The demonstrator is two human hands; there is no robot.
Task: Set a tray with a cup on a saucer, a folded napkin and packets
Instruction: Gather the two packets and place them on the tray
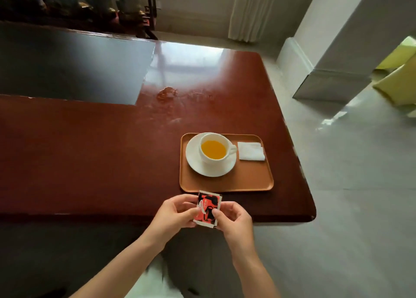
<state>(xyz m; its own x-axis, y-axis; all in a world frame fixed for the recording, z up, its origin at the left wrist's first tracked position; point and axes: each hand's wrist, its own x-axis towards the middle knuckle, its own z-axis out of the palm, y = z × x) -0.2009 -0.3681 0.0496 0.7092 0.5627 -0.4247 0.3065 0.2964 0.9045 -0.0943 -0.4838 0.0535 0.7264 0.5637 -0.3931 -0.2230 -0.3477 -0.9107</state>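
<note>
An orange-brown tray (pixel 252 180) lies near the table's front right corner. On its left half a white cup (pixel 213 150) with yellow liquid stands on a white saucer (pixel 193 160). A folded white napkin (pixel 251 151) lies in the tray's far right corner. Just in front of the tray, above the table edge, I hold a red, black and white packet (pixel 208 207) between both hands. My left hand (pixel 173 214) pinches its left side and my right hand (pixel 234 221) pinches its lower right side.
The reddish-brown wooden table (pixel 90 158) stretches far to the left, with a worn patch (pixel 167 93) behind the tray. Its right edge drops to a pale floor (pixel 349 196). A white pillar (pixel 337 50) and yellow-green chairs (pixel 398 81) stand at the right.
</note>
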